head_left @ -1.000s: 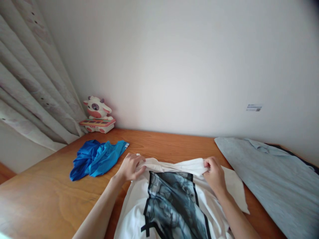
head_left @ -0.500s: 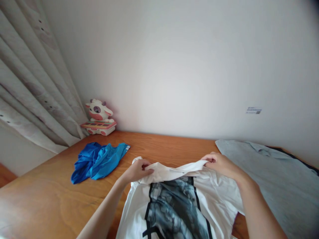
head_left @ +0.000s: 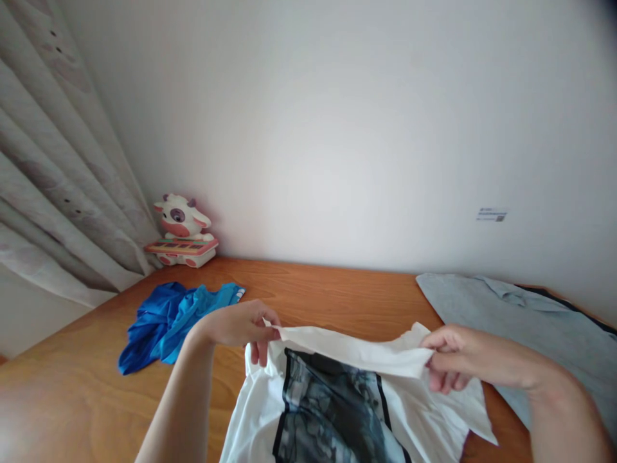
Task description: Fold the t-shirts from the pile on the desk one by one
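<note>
A white T-shirt with a dark grey printed panel lies in front of me, its lower part cut off by the frame's bottom edge. Its far edge is lifted and pulled into a band between my hands. At the left end of that band, my left hand pinches the cloth between thumb and fingers. My right hand grips the right end, the other fingers curled beneath. One white sleeve spreads out below and beside my right hand.
A crumpled blue garment lies on the wooden table to the left. Behind it, a toy cow with a keyboard stands by the curtain. A flat grey garment covers the right side, near the wall.
My hands have moved farther apart, the right one outward and toward me. The band of cloth between them is now stretched wider. The view has shifted slightly.
</note>
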Available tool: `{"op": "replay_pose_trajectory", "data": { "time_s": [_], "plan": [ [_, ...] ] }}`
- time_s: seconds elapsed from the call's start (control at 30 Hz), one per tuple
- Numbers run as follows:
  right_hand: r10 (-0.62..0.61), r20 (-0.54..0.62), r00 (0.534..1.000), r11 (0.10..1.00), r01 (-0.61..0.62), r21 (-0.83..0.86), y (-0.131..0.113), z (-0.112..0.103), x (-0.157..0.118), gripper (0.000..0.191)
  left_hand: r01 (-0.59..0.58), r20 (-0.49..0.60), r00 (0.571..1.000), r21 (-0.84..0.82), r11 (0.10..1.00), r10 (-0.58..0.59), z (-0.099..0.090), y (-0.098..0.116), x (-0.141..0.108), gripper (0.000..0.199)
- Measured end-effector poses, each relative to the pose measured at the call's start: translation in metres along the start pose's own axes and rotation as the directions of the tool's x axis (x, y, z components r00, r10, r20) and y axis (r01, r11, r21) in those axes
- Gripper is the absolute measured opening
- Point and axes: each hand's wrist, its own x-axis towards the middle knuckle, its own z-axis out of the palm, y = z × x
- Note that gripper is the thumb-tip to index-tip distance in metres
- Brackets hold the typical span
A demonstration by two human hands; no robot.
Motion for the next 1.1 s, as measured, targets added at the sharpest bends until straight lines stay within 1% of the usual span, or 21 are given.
{"op": "replay_pose_trajectory", "data": {
  "time_s": [0.03, 0.07, 0.1, 0.13, 0.17, 0.2, 0.23, 0.27, 0.3, 0.33, 0.4, 0.43, 0.47, 0.5, 0.57, 0.63, 0.77, 0.87, 0.97, 1.03, 1.1],
  "plan": [
    [0.006, 0.039, 0.999, 1.000, -0.006, -0.009, 0.000, 0.000, 0.002, 0.028, -0.007, 0.015, 1.000, -0.035, 0.999, 0.008, 0.000, -0.003, 0.003, 0.033],
    [-0.010, 0.018, 1.000, 1.000, 0.011, -0.012, 0.000, 0.001, 0.008, 0.031, -0.032, -0.056, 0.998, -0.057, 0.998, 0.029, -0.001, -0.005, 0.010, 0.034],
    [-0.056, -0.071, 0.996, 0.998, 0.056, -0.011, 0.001, 0.002, 0.017, 0.036, -0.077, -0.212, 0.975, -0.065, 0.995, 0.062, -0.001, -0.008, 0.021, 0.037],
    [-0.130, -0.214, 0.968, 0.991, 0.128, -0.025, 0.002, 0.003, 0.028, 0.045, -0.138, -0.419, 0.902, -0.049, 0.989, 0.105, -0.001, -0.011, 0.034, 0.040],
    [-0.211, -0.395, 0.894, 0.977, 0.207, -0.056, 0.003, 0.005, 0.042, 0.055, -0.190, -0.632, 0.762, -0.015, 0.982, 0.138, -0.001, -0.014, 0.048, 0.044],
    [-0.276, -0.561, 0.781, 0.959, 0.260, -0.110, 0.004, 0.007, 0.056, 0.068, -0.217, -0.790, 0.590, 0.045, 0.975, 0.168, 0.001, -0.016, 0.062, 0.049],
    [-0.326, -0.661, 0.676, 0.943, 0.277, -0.183, 0.005, 0.010, 0.069, 0.081, -0.210, -0.866, 0.453, 0.126, 0.970, 0.210, 0.003, -0.019, 0.076, 0.055],
    [-0.359, -0.707, 0.610, 0.932, 0.273, -0.238, 0.007, 0.013, 0.081, 0.090, -0.189, -0.897, 0.358, 0.201, 0.961, 0.258, 0.006, -0.023, 0.088, 0.062],
    [-0.382, -0.714, 0.587, 0.924, 0.255, -0.285, 0.008, 0.017, 0.092, 0.094, -0.167, -0.889, 0.332, 0.273, 0.947, 0.315, 0.011, -0.026, 0.098, 0.064],
    [-0.392, -0.690, 0.608, 0.919, 0.226, -0.322, 0.009, 0.021, 0.101, 0.093, -0.147, -0.854, 0.364, 0.340, 0.929, 0.371, 0.016, -0.030, 0.106, 0.060],
    [-0.354, -0.608, 0.710, 0.913, 0.122, -0.389, 0.013, 0.030, 0.116, 0.082, -0.111, -0.741, 0.509, 0.450, 0.886, 0.439, 0.029, -0.039, 0.117, 0.044],
    [-0.306, -0.580, 0.755, 0.904, 0.039, -0.426, 0.015, 0.035, 0.123, 0.077, -0.077, -0.688, 0.579, 0.489, 0.869, 0.438, 0.036, -0.045, 0.121, 0.040],
    [-0.247, -0.570, 0.784, 0.889, -0.052, -0.456, 0.018, 0.040, 0.129, 0.075, -0.024, -0.659, 0.626, 0.517, 0.856, 0.416, 0.044, -0.051, 0.124, 0.039],
    [-0.187, -0.577, 0.795, 0.871, -0.138, -0.472, 0.022, 0.045, 0.134, 0.074, 0.040, -0.653, 0.654, 0.534, 0.844, 0.382, 0.051, -0.057, 0.127, 0.041],
    [-0.100, -0.622, 0.776, 0.844, -0.265, -0.466, 0.030, 0.055, 0.144, 0.073, 0.170, -0.675, 0.671, 0.543, 0.822, 0.307, 0.063, -0.070, 0.132, 0.048],
    [-0.103, -0.664, 0.740, 0.812, -0.324, -0.486, 0.038, 0.063, 0.150, 0.071, 0.251, -0.689, 0.677, 0.549, 0.797, 0.261, 0.069, -0.081, 0.136, 0.056],
    [-0.171, -0.713, 0.680, 0.719, -0.408, -0.562, 0.050, 0.072, 0.155, 0.069, 0.279, -0.670, 0.697, 0.580, 0.766, 0.254, 0.073, -0.088, 0.137, 0.057],
    [-0.153, -0.719, 0.678, 0.717, -0.425, -0.553, 0.054, 0.076, 0.151, 0.070, 0.287, -0.670, 0.702, 0.576, 0.765, 0.241, 0.079, -0.086, 0.130, 0.058],
    [-0.162, -0.708, 0.688, 0.734, -0.396, -0.553, 0.055, 0.077, 0.140, 0.071, 0.283, -0.669, 0.707, 0.565, 0.775, 0.229, 0.085, -0.080, 0.119, 0.060],
    [-0.172, -0.684, 0.709, 0.749, -0.357, -0.559, 0.048, 0.072, 0.131, 0.071, 0.293, -0.682, 0.705, 0.530, 0.796, 0.195, 0.084, -0.071, 0.115, 0.055],
    [-0.142, -0.678, 0.721, 0.765, -0.355, -0.537, 0.035, 0.064, 0.126, 0.067, 0.329, -0.716, 0.687, 0.456, 0.827, 0.121, 0.079, -0.057, 0.117, 0.049]
  ]
}}
